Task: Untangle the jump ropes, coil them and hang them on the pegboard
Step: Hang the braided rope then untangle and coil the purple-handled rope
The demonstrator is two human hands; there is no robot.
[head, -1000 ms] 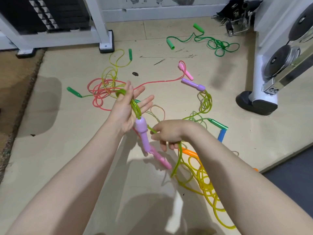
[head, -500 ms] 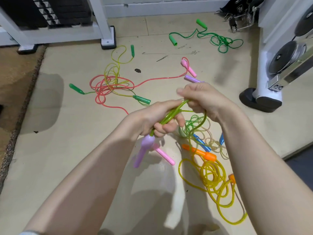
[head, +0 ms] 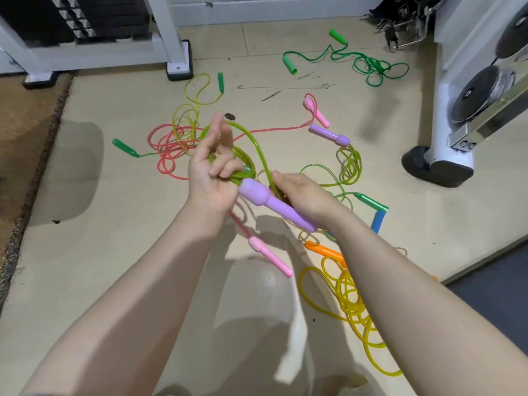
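1. A white metal rack frame (head: pixel 168 32) stands top left on the beige floor (head: pixel 100 252).
2. A brown carpet (head: pixel 20 132) borders the floor's left edge.
3. A white machine with grey weight plates (head: pixel 483 90) stands right.
4. Black straps with metal clips (head: pixel 400 18) lie top right.

Both my forearms come up from the lower corners of the frame and meet near the middle. My left hand (head: pixel 213 178) is a little left of centre, with the palm turned toward me. Its index finger points up toward the top of the frame and the other fingers are curled in around a bundle of green rope (head: pixel 243 167). My right hand (head: pixel 300 195) is just to the right of it, back of the hand up, fingers closed over the rope and the purple handle (head: pixel 268 201). The two hands are very near, almost touching.
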